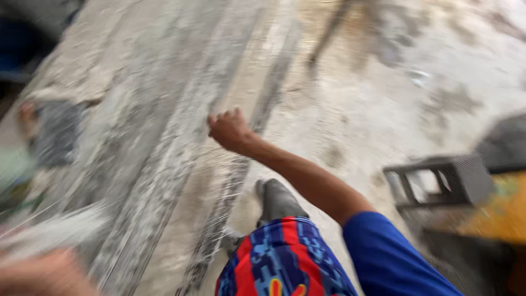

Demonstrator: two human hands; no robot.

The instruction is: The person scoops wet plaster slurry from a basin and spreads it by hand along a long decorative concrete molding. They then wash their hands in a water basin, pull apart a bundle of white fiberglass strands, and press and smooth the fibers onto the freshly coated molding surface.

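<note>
Fingers of the right hand [229,130] are curled into a loose fist with nothing seen inside it, the arm stretched forward from a blue sleeve [392,257]. Nearest beneath it, long grey rails [164,181] of rough, crusted material are laid side by side across the dusty concrete floor [383,104]; they are judged heavy, stiff and gritty, best gripped by their straight edges. At the lower left, the left hand [44,274] is smeared by motion, so its fingers cannot be made out; a pale, streaked bundle [55,227] lies just above it, perhaps soft and light. A grey rubber boot [276,200] and red-and-blue patterned shorts [285,257] are seen below. A dark boxy frame [438,183] stands at the right.
</note>
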